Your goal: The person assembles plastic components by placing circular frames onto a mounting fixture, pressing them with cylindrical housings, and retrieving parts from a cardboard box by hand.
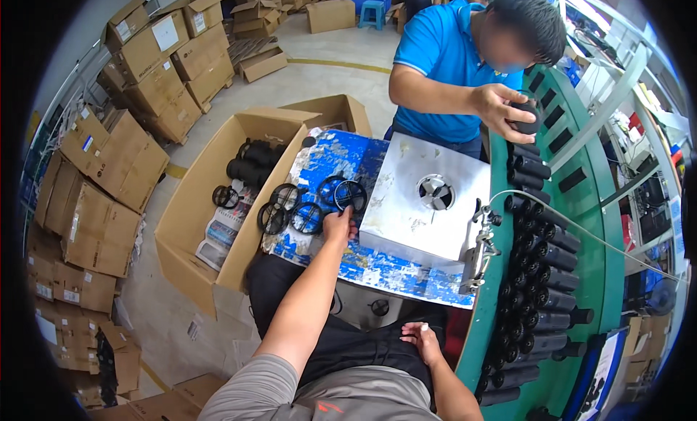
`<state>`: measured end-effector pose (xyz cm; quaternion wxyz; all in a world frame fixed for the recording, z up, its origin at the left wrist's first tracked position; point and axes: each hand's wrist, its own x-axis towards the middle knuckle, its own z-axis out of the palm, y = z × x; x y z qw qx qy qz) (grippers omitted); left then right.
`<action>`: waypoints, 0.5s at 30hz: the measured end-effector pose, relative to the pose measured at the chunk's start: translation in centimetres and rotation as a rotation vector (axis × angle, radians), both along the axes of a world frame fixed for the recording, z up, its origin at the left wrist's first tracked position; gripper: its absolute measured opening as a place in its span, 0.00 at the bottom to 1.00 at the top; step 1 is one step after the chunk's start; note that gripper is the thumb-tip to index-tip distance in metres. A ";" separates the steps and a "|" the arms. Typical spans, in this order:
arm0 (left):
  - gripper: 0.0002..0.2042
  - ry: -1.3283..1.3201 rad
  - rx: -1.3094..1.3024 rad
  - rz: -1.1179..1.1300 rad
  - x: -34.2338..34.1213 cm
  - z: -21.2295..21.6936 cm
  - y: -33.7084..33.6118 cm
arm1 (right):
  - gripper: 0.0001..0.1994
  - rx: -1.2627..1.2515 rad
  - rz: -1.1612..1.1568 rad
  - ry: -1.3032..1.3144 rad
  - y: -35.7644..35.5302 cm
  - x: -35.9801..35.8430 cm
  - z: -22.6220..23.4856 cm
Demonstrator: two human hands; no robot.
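My left hand [340, 226] is stretched over the worn blue-and-white tabletop [392, 265]. Its fingers are closed on the near edge of a black plastic ring [361, 198] with spokes or an inner part that I cannot make out clearly. Several similar black rings [306, 218] lie flat to the left of it. Low over my lap, my right hand [423, 339] has its fingers loosely apart and holds nothing; something white covers one fingertip. Right of the held ring stands a silver metal box [396, 210] with a round opening holding a spoked fixture [436, 192].
An open cardboard box [178, 225] with black parts stands left of the table. A metal clamp mechanism [477, 250] is at the table's right edge. Many black cylinders [548, 301] lie on the green conveyor [606, 257]. Opposite, a co-worker [443, 65] holds a black round part [524, 117].
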<state>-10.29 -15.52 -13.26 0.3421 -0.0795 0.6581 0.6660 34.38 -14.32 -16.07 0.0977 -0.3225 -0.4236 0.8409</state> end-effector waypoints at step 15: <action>0.20 -0.015 -0.033 0.057 0.4 2.4 5.2 | 0.15 0.313 0.228 -0.282 1.5 -0.8 -1.0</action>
